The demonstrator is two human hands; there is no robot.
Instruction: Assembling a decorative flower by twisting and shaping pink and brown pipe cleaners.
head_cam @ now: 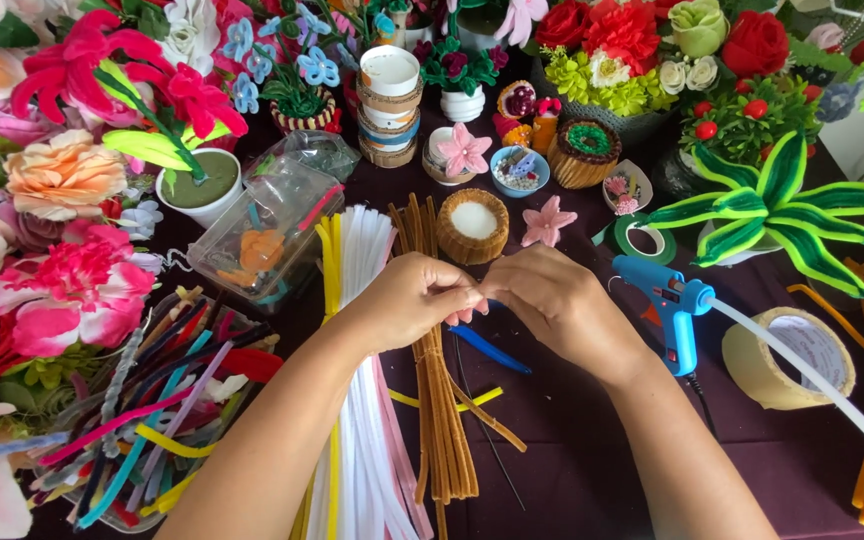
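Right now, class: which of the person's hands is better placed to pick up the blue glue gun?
The right hand. The blue glue gun stands just beside it, while the left hand is farther off, over the brown pipe cleaners.

My left hand (407, 300) and right hand (552, 305) meet fingertip to fingertip over the middle of the table (592, 450). Beneath them lie bundles of pipe cleaners (392, 440), running toward me. Glue gun (667, 305) stands just right of my right hand; roll of tape (787, 358) lies further right. Clear plastic box (272, 232) sits left of my left hand, behind a tray of mixed pipe cleaners (147, 420). Small wrapped pot (472, 225) stands just behind my hands. Flower arrangements (62, 180) line the left and far edges.
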